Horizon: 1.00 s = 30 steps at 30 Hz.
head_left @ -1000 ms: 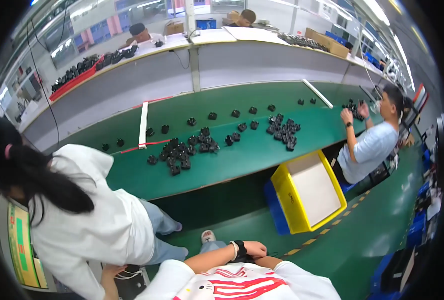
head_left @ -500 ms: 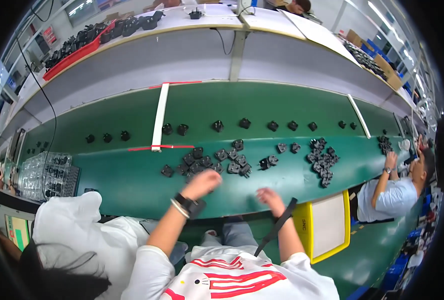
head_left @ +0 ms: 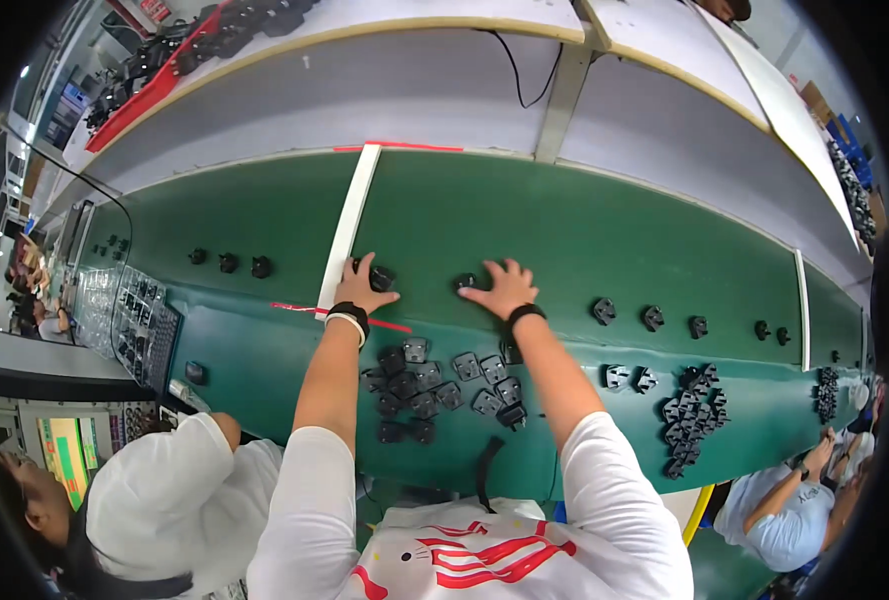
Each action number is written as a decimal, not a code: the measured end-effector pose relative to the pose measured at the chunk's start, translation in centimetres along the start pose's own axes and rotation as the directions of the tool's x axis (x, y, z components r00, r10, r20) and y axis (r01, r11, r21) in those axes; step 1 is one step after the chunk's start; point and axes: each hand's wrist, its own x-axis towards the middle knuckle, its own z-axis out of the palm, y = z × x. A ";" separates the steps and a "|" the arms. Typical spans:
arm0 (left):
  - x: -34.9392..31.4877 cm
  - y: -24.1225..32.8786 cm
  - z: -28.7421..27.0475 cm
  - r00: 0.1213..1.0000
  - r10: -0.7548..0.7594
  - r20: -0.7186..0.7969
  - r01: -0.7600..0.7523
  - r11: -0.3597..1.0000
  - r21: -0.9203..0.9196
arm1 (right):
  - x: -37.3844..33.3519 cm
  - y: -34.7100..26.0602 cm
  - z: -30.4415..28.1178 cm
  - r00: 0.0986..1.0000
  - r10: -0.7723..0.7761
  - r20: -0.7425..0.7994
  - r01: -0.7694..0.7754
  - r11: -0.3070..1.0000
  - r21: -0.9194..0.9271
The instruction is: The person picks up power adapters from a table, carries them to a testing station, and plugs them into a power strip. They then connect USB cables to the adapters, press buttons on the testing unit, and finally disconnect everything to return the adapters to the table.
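Observation:
My left hand [head_left: 363, 289] reaches over the green table with fingers spread. A black plug adapter [head_left: 381, 278] lies between its thumb and forefinger, and a second one is partly hidden behind the fingers. My right hand [head_left: 508, 290] is also spread, its thumb beside another black plug adapter [head_left: 466, 284]. Whether either hand grips an adapter firmly is hard to see. Closer to me lies a loose cluster of black and dark grey plug adapters [head_left: 427, 376], partly overlapping. My right forearm covers part of that cluster's right edge.
A white divider strip [head_left: 350, 232] stands left of my left hand, with red tape [head_left: 390, 325] at its foot. More adapters [head_left: 653, 318] continue the row rightward, and a pile [head_left: 693, 415] lies nearer. Clear trays [head_left: 140, 300] stand left. Co-workers sit on both sides.
Both hands have moved forward from the near part of the table to the far row of adapters, and their fingers have spread. The view has shifted, bringing the row closer.

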 end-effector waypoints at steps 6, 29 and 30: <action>2.5 1.4 0.0 0.966 -0.231 0.112 0.228 0.973 0.038 | 1.5 -2.4 5.0 0.979 -0.203 0.020 0.201 0.940 -0.277; -9.5 26.9 9.1 0.437 0.498 0.749 -0.686 0.723 -0.081 | -16.2 18.0 -4.6 0.989 -0.138 -0.049 0.144 0.974 0.172; -8.2 27.2 8.9 0.440 0.518 0.734 -0.651 0.747 -0.136 | -15.3 19.1 -6.4 0.982 -0.148 -0.113 0.172 0.955 0.240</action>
